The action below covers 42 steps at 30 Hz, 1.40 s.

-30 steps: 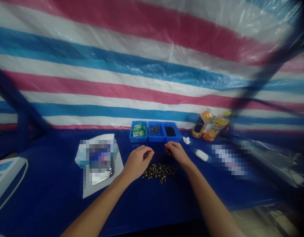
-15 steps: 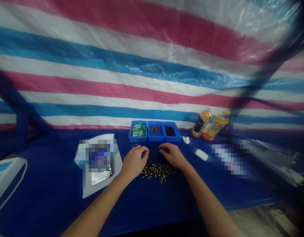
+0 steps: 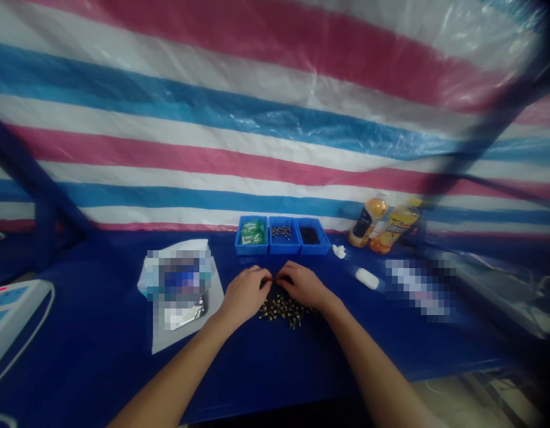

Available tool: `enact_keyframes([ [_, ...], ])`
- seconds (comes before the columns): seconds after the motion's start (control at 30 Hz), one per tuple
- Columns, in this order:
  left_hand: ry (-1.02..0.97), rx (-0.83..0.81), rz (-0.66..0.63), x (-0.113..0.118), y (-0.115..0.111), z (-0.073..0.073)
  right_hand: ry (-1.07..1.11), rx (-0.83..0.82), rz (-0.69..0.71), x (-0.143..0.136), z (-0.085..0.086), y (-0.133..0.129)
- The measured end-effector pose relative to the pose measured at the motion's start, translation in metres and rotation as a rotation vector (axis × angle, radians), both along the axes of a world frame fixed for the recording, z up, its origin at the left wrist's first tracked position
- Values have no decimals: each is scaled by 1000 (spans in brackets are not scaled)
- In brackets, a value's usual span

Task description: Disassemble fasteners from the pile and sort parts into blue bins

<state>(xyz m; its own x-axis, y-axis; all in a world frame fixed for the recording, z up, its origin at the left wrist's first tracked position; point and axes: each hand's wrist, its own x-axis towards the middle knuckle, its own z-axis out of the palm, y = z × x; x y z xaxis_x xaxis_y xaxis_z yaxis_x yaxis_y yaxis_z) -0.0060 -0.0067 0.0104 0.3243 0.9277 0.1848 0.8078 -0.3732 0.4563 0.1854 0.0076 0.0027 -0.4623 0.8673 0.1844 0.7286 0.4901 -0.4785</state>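
Close together above the table's middle, my left hand and my right hand face each other with fingers pinched. Whatever lies between the fingertips of either hand is too small to make out. Just below them, a pile of small brass-coloured metal parts lies on the blue table. Behind the hands stand three blue bins side by side: the left bin holds green-and-white packets, the middle bin small metal parts, and the right bin dark pieces.
Two orange drink bottles stand at the back right, near a crumpled white tissue and a white oval case. A package on white paper lies left. A power strip is at the far left.
My right hand has moved left, bringing its fingertips close to those of my left hand. The whole view has shifted slightly.
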Motion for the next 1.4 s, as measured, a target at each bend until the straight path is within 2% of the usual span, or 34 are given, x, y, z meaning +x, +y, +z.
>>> enact_keyframes([
  [0.2,36,-12,4,0,1,0,-53,1,24,-3,6,-2],
  [0.47,74,-22,22,0,1,1,-262,34,13,-13,20,-7],
  [0.67,59,-47,26,0,1,2,-303,-3,24,-12,22,-2],
  [0.93,16,-33,44,-1,0,2,-181,-18,13,2,16,1],
  [1.17,-39,26,-136,0,4,2,-22,-31,45,8,14,-1],
  [1.4,-42,48,-165,2,2,1,67,-27,62,11,16,-3],
])
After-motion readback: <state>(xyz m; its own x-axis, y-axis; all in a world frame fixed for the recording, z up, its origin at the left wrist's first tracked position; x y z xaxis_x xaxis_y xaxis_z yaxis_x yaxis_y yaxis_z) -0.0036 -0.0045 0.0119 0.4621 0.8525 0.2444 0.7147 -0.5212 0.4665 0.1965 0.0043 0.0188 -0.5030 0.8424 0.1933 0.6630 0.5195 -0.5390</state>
